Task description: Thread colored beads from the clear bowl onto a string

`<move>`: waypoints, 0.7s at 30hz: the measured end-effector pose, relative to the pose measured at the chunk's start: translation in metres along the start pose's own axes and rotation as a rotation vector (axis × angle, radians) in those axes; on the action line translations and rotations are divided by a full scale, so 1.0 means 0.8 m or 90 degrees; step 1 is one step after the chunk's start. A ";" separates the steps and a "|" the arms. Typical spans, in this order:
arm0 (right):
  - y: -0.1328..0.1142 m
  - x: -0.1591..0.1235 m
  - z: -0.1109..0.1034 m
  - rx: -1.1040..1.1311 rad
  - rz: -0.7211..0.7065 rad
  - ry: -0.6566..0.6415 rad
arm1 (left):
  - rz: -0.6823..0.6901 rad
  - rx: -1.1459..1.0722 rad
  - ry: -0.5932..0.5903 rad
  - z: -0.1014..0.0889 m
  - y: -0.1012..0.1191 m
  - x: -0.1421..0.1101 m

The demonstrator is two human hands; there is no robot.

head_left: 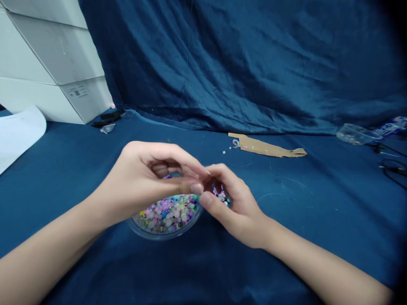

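Observation:
My left hand (149, 178) reaches over a clear round bowl (159, 236) and covers its far part. Many small coloured beads (171, 214) fill the bowl: purple, white, green, blue and yellow. The left thumb and index finger are pinched together. Their tips meet those of my right hand (240, 207), whose thumb and index finger are also closed. Whatever lies between the fingertips is too small to make out. A cluster of purple, white and green beads (221, 195) shows within the curl of the right hand; whether it is strung or loose, I cannot tell.
Behind the hands lies a torn cardboard strip (267, 147), with a small heap of beads (235, 144) at its left end. A clear plastic container (354, 134) and dark cables (394, 169) lie right. White boxes (54, 55) and a paper sheet (19, 133) are left.

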State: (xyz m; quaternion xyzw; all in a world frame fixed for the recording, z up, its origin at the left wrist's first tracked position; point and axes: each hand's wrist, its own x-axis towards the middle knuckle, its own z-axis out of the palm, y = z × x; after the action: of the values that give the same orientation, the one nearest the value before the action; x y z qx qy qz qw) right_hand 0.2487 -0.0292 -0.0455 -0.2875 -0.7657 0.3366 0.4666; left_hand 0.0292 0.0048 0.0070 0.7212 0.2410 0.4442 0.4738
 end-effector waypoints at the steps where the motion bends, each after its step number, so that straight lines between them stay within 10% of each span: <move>1: 0.000 0.002 -0.001 -0.014 -0.022 -0.001 | 0.007 -0.023 0.003 -0.001 0.000 -0.001; 7: 0.002 0.005 -0.008 0.174 0.025 0.070 | -0.029 -0.025 0.057 -0.008 0.001 -0.001; 12: 0.000 0.011 -0.016 0.292 0.100 0.116 | -0.075 0.238 0.048 -0.017 -0.002 0.008; 21: -0.047 0.049 -0.043 0.234 0.092 0.164 | 0.001 0.675 -0.286 -0.053 0.000 -0.012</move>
State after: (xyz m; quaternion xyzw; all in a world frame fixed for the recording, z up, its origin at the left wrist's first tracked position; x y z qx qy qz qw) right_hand 0.2596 -0.0143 0.0159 -0.2926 -0.6030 0.4634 0.5797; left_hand -0.0122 0.0173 0.0095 0.9370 0.3237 0.0988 0.0868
